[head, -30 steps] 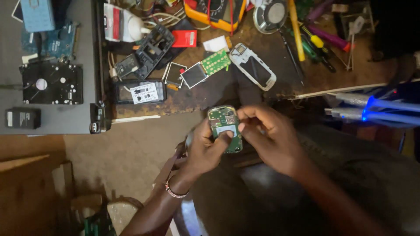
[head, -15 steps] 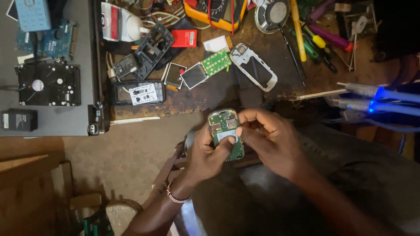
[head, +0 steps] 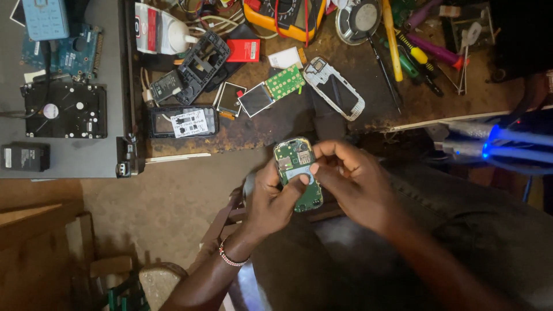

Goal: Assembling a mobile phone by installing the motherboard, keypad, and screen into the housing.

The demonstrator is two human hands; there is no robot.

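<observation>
A small green phone circuit board (head: 296,164) is held over my lap, just below the workbench edge. My left hand (head: 271,198) grips it from the left and below, thumb across its lower half. My right hand (head: 354,178) closes on the board's right edge, with fingertips pressing near its middle. A beaded bracelet (head: 230,259) circles my left wrist.
The brown workbench (head: 259,129) carries phone parts: a white phone frame (head: 334,89), a green keypad board with a screen (head: 271,91), a black frame (head: 201,57), a red battery (head: 243,50), screwdrivers (head: 415,52). A hard drive (head: 63,109) lies on a grey surface at left. A blue light (head: 489,144) glows at right.
The circuit board and both hands stay in nearly the same place; my right fingers have shifted slightly on the board's middle.
</observation>
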